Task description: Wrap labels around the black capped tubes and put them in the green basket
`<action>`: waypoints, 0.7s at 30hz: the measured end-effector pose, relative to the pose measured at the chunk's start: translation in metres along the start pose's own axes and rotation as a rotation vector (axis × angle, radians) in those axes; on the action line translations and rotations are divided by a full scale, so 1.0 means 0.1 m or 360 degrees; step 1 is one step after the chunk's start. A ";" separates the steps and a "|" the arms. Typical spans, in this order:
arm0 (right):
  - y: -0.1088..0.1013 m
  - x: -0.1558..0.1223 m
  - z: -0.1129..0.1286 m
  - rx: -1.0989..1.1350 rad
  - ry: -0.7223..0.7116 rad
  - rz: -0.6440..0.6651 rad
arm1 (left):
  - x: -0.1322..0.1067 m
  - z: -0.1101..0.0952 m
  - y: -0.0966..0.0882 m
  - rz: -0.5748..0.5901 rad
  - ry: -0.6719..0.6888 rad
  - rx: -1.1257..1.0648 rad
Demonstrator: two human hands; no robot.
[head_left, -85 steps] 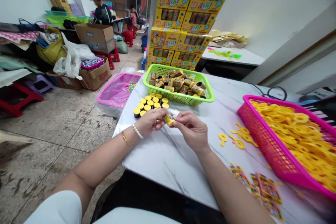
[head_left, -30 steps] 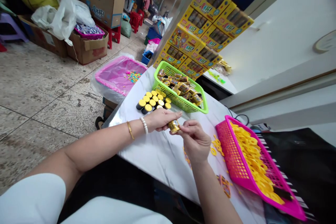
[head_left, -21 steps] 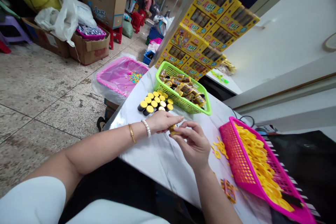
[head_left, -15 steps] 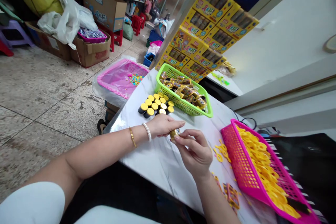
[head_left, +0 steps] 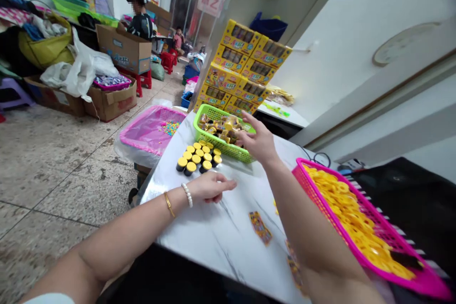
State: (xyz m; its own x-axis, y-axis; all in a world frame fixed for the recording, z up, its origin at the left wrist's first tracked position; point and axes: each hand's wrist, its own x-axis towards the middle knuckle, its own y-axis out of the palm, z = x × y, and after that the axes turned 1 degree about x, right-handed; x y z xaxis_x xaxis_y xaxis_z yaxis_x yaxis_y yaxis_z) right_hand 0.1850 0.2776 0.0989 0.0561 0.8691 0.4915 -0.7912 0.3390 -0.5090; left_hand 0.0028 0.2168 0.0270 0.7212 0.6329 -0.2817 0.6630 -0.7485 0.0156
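Observation:
My right hand [head_left: 259, 140] reaches over the right end of a green basket [head_left: 245, 155], thumb and fingers apart with nothing held between them. In the basket lies a heap of small gold-and-brown wrapped jars [head_left: 217, 129]; those nearest my fingers are blurred. My left hand [head_left: 213, 187] hovers low over the white marbled table [head_left: 213, 237], its fingers loosely bent, index stretched out, and nothing in it. Just beyond it stands a cluster of black jars with yellow lids [head_left: 195, 156]. Flat printed wrappers [head_left: 260, 228] lie on the table between my forearms.
A pink basket of yellow plastic pieces [head_left: 342, 204] stands at the right. Yellow boxes [head_left: 237, 69] are stacked behind the green basket. A plastic-lined pink tray [head_left: 142, 128] with colored beads sits beyond the table's left edge. Two people are in the background.
My hands have parted. The right, which was pinching a gold jar with the left, has moved forward over the green basket and opened. Flat wrappers now show where my right hand was.

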 end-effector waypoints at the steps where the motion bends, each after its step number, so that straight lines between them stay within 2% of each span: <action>1: -0.03 0.02 0.00 -0.0018 0.0091 0.0054 | 0.00 0.00 0.00 -0.0018 0.0029 0.0036; 2: -0.08 -0.03 -0.01 -0.0038 0.0145 0.0093 | -0.01 0.00 0.00 -0.0033 0.0050 0.0056; 4: -0.22 -0.31 -0.04 -0.0155 0.0158 0.0128 | -0.02 0.00 0.01 -0.0041 0.0076 0.0070; 7: -0.48 -1.02 -0.12 -0.0491 0.0131 0.0168 | -0.03 -0.03 0.02 0.0000 0.0089 0.0032; 9: -0.63 -1.53 -0.21 -0.0643 0.0239 0.0240 | -0.05 -0.05 0.03 0.0035 0.0075 0.0021; 11: -0.70 -1.96 -0.32 -0.0712 0.0385 0.0246 | -0.06 -0.06 0.03 0.0058 0.0061 0.0024; 13: -0.70 -2.24 -0.43 -0.0741 0.0442 0.0193 | -0.06 -0.07 0.04 0.0067 0.0047 0.0035; 16: -0.63 -2.37 -0.54 -0.0773 0.0344 0.0131 | -0.04 -0.07 0.03 0.0041 0.0016 0.0070; 21: -0.58 -2.26 -0.52 -0.0738 0.0181 0.0071 | -0.05 -0.09 0.04 -0.0194 0.0131 0.0118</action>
State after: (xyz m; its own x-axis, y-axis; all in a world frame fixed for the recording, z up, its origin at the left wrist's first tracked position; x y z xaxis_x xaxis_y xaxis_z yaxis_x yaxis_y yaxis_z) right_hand 0.2499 0.0799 -0.0195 0.1150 0.9116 0.3948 -0.4406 0.4030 -0.8022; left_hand 0.0036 0.2124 0.0371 0.6523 0.7318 -0.1976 0.7322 -0.6758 -0.0855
